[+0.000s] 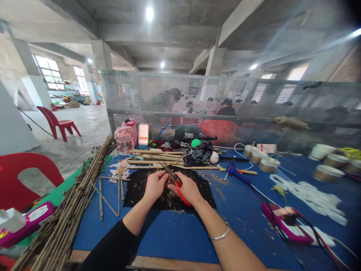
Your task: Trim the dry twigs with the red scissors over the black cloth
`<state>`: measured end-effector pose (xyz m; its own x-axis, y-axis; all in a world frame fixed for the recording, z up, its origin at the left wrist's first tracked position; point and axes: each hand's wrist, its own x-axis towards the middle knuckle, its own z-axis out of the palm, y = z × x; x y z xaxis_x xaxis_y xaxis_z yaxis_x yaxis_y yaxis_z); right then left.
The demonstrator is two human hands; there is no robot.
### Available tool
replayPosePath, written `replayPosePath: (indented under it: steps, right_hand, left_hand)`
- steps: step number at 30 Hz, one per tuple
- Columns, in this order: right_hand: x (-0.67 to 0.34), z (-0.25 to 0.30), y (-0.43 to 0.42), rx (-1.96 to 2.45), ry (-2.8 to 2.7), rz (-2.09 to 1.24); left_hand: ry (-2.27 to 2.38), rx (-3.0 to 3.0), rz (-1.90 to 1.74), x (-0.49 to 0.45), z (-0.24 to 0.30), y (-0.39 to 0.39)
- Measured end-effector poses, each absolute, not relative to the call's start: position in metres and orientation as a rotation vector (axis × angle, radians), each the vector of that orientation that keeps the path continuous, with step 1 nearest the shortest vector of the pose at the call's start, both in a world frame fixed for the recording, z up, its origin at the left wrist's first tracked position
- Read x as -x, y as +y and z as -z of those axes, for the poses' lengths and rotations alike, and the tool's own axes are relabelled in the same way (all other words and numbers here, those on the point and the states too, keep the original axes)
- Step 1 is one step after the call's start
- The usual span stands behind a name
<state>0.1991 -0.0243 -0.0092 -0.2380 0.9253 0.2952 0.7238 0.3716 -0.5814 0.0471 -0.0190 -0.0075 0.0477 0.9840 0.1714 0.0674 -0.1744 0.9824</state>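
My right hand (188,188) is closed round red-handled pruning shears (178,185), whose blades point up and left. My left hand (155,184) pinches a thin piece of stick at the shears' blades; the piece is too small to make out well. Both hands hover over a black cloth (135,190) strewn with wood shavings on the blue table (180,233). A silver bangle (218,235) sits on my right wrist.
A long bundle of twigs (76,199) lies along the table's left edge. Cut sticks (153,156), tape rolls (261,155), a blue glue gun (235,172), a pink jug (125,136) and white string (307,195) surround the cloth. A mesh screen (225,98) stands behind; people sit beyond it. Red chairs (58,122) stand left.
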Motion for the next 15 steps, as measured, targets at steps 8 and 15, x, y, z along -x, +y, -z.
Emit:
replayPosePath:
  steps: [8,15]
  right_hand:
    - [-0.1980,0.0067,-0.0245,1.369,-2.056,-0.435]
    - [-0.1988,0.0056,-0.0250,1.411,-2.017,-0.419]
  left_hand:
    - [1.145,-1.390,-1.238,-0.0475,0.0076,-0.0189]
    - [1.188,-1.451,-1.187,-0.0470,0.0135,-0.0182]
